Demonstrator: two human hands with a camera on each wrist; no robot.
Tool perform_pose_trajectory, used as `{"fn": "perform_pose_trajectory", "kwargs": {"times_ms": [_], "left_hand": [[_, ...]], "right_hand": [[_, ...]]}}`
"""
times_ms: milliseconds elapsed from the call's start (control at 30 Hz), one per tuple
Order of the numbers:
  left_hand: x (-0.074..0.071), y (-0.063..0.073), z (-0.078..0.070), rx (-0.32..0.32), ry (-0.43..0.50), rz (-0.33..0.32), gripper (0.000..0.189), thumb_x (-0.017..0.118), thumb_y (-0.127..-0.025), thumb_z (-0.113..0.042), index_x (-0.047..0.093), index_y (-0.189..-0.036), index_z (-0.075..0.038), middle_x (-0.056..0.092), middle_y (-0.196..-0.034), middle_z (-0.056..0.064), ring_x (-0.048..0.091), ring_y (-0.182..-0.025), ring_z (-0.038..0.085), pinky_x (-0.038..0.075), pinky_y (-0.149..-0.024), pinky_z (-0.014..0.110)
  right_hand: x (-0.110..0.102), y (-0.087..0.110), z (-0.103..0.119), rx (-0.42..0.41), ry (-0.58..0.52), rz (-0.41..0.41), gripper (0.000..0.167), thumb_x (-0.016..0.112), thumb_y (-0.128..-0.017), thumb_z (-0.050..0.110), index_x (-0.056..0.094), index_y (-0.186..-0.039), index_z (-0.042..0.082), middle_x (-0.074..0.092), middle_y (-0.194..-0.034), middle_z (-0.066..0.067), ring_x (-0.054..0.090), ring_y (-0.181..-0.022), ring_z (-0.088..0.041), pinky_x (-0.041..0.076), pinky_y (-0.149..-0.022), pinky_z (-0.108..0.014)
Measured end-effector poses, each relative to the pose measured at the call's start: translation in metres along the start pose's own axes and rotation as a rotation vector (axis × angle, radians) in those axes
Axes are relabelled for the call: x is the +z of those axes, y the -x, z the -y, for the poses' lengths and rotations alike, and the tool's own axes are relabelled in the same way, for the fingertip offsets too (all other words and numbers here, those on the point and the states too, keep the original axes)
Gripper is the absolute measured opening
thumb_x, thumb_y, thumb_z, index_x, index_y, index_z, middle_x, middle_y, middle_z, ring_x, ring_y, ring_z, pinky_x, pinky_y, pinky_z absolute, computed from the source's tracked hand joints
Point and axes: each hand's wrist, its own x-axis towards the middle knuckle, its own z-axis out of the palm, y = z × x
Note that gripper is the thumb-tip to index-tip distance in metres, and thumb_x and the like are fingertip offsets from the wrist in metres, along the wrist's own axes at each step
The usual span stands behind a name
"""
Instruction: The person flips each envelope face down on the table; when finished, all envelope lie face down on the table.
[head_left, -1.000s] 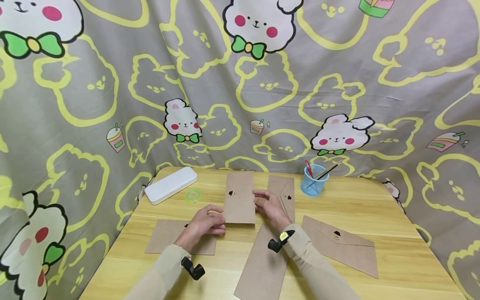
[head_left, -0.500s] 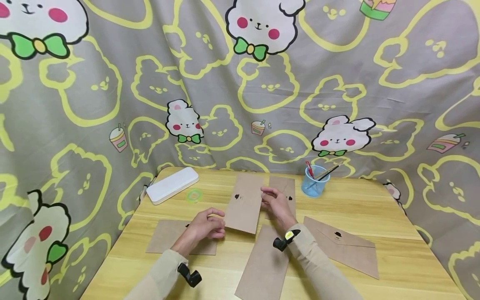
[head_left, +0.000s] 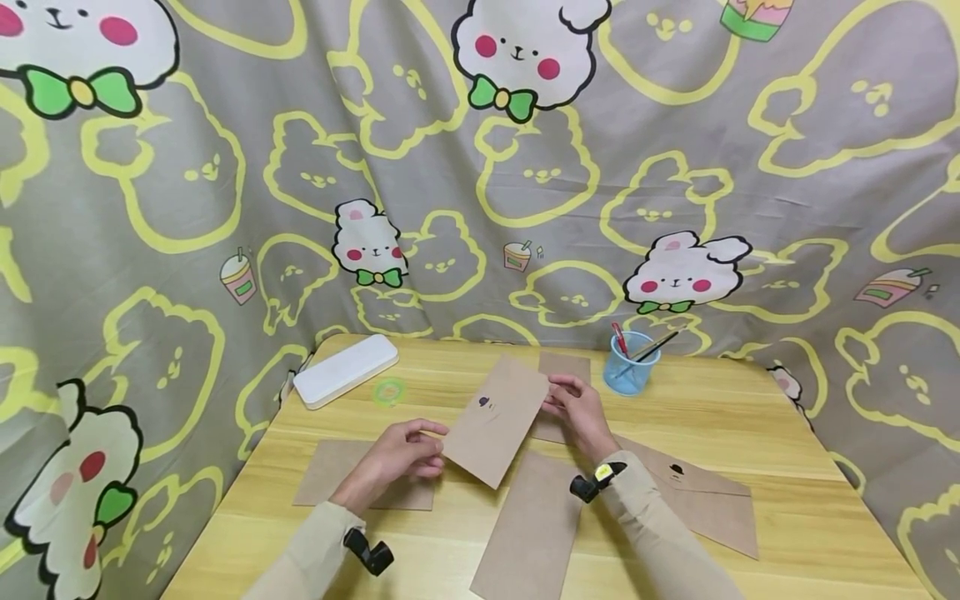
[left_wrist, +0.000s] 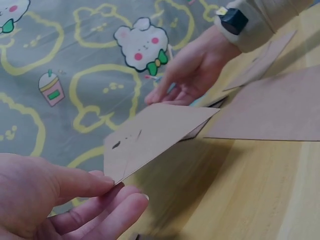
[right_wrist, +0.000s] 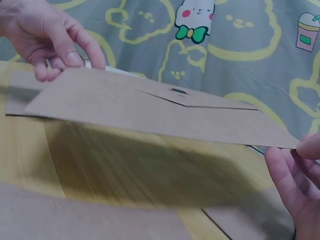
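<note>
"So where's that envelope (head_left: 495, 425), and which way's it facing?"

"Up off the table (head_left: 735, 400), tilted, between my hands. Long axis runs slantwise, from near my left hand (head_left: 397, 460) out to the far right. The hat print (head_left: 483, 402) faces up, closer to the left long edge, and the flap's V shows best from my right wrist, its tip aimed at the other long edge."

"How are you gripping it?"

"Thumb and fingers clamped on the near-left corner with my left, same deal on the far-right corner with my right hand (head_left: 579, 410)."

"Any containers?"

"Blue mesh cup (head_left: 627, 379) at the back, with a red pen (head_left: 618, 337) and some dark, thin sticks leaning right. Plus a white case (head_left: 347, 371), can't see inside. The pale green ring (head_left: 388, 392) beside it is hard to make out."

"Anything blocked?"

"Yep. My left arm covers part of the left-side envelope (head_left: 318, 473), the held one and my right hand hide bits of the back envelope (head_left: 566, 365), my sleeve (head_left: 645, 525) overlaps the right-side envelope (head_left: 712, 500), and the frame cuts off the plain middle one (head_left: 528, 533)."
</note>
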Motion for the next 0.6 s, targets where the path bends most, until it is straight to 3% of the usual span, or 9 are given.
{"fn": "perform_pose_trajectory", "kwargs": {"times_ms": [167,600], "left_hand": [[-0.003,-0.002,0.0,0.008,-0.001,0.009,0.038,0.067,-0.105,-0.003,0.065,-0.142,0.005,0.074,-0.105,0.018,0.076,-0.086,0.018,0.071,-0.086,0.037],[-0.018,-0.007,0.005,0.078,0.027,0.054,0.035,0.065,-0.11,-0.011,0.065,-0.137,0.01,0.077,-0.11,0.022,0.078,-0.096,0.022,0.07,-0.088,0.034]], "right_hand": [[-0.01,-0.001,-0.003,-0.001,0.005,0.027,0.028,0.061,-0.108,-0.002,0.059,-0.134,-0.013,0.071,-0.087,0.0,0.072,-0.077,-0.011,0.07,-0.08,-0.027],[-0.033,0.011,0.0,-0.046,0.104,0.146,0.034,0.064,-0.108,0.001,0.056,-0.137,-0.016,0.07,-0.097,-0.002,0.074,-0.084,-0.012,0.07,-0.084,-0.029]]}}
